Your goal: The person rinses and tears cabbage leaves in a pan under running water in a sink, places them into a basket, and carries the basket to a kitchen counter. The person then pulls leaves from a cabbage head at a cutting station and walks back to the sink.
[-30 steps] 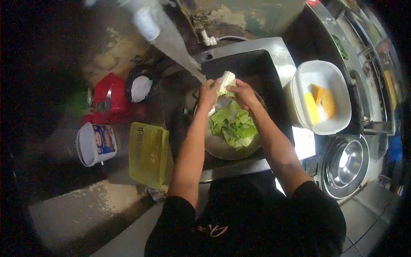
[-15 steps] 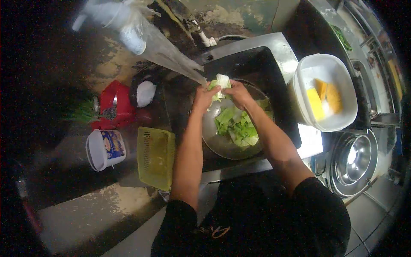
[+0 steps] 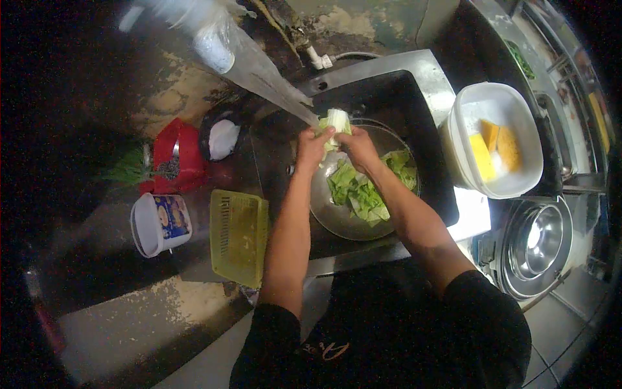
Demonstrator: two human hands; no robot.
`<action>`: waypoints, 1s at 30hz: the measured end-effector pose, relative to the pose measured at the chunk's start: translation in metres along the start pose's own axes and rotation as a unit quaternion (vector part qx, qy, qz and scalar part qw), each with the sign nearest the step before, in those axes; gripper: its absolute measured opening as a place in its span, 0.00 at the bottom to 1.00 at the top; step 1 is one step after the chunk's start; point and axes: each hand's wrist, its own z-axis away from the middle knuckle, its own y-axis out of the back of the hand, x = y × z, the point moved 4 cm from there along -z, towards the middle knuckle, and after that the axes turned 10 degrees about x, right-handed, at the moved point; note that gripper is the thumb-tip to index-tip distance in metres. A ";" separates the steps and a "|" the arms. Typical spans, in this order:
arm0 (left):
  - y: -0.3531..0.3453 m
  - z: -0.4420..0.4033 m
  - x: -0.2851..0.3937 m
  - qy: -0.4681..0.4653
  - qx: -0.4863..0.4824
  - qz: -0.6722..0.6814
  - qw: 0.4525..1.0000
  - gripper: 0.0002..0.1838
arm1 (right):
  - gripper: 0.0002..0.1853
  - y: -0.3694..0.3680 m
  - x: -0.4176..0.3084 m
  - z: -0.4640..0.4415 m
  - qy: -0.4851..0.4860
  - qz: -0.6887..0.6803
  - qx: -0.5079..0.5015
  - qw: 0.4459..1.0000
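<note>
While I look down from afar into the dark sink, I judge the step in hand to be handling a pale cabbage piece over the bowl. The desk lies to the left. In the sink sits the wide bowl, with loose green leaves in it, some of them up by the right rim. At the sink's right stands the white tub, holding yellow and orange pieces and something small and white I cannot name. Beyond it, the metal bowls are nested one inside another. On the left are the yellow basket, the labelled tub, whose contents I cannot make out, and the red container, with something dark and speckled in it. My left grip and right grip are both closed on the cabbage piece, thumbs meeting near its middle, just beside the low end of the hanging plastic. From here, any next move calls for both grips firm on the pale stem and clear of that plastic, with the bowl beneath
</note>
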 end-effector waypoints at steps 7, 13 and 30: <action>-0.004 0.003 0.001 0.030 -0.015 0.070 0.997 0.11 | 0.12 -0.002 -0.010 0.008 0.033 0.063 0.033 0.997; -0.005 -0.002 -0.010 -0.023 -0.023 -0.016 0.999 0.13 | 0.11 -0.001 -0.017 0.010 -0.021 -0.044 0.067 0.997; -0.011 -0.008 -0.007 -0.032 -0.063 -0.098 0.993 0.09 | 0.20 0.036 -0.009 0.010 -0.042 -0.015 -0.083 0.996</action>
